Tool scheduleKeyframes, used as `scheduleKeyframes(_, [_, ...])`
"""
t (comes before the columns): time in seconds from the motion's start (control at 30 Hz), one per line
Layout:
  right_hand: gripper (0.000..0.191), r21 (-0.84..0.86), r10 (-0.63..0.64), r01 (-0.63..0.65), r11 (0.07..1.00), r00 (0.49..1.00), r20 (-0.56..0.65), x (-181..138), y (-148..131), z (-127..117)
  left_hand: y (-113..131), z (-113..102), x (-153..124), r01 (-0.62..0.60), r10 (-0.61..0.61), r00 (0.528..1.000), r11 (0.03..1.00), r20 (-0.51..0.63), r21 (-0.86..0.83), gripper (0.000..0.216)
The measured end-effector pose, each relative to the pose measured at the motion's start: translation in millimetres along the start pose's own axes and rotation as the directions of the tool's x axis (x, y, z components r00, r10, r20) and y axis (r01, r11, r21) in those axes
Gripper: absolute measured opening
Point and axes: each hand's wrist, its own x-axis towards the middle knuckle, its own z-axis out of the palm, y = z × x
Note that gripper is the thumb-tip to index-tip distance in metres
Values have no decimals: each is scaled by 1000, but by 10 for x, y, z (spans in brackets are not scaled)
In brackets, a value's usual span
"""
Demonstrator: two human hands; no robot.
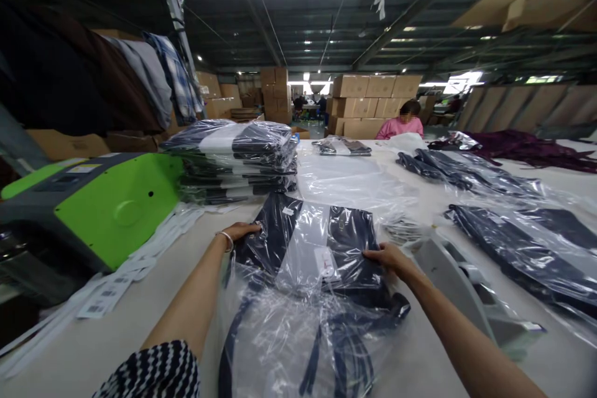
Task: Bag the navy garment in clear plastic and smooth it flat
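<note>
A folded dark navy garment (345,242) lies partly inside a clear plastic bag (298,323) on the white table (140,311) in front of me. My left hand (240,231), with a bracelet at the wrist, rests on the garment's left edge. My right hand (387,256) presses flat on its right edge. A white tag (325,261) shows on the garment between my hands. Dark straps trail from the garment toward me inside the bag.
A stack of bagged garments (242,158) stands behind on the left, beside a green and grey machine (102,205). Paper labels (121,280) lie along its base. More bagged dark garments (513,230) cover the right side. A person in pink (401,124) sits at the far end; cardboard boxes (373,96) behind.
</note>
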Motion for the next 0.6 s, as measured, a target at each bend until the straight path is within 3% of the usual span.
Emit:
scheduleKeyframes(0.23, [23,57,-71,71,996,997,7,-51,-7,97,-58,48,-10,-51,59,996,992,65,-115,51])
scheduleKeyframes(0.37, [19,302,-99,81,950,994,46,-191,27,115,64,58,-169,-159,180,977,971,111,-178,50])
scheduleKeyframes(0.47, [21,550,-65,-30,835,986,152,-337,20,137,164,34,-370,-199,225,964,964,140,-177,50])
scheduleKeyframes(0.6, [24,661,-37,-173,730,956,291,-596,9,146,242,2,-668,-236,251,958,964,135,-123,48])
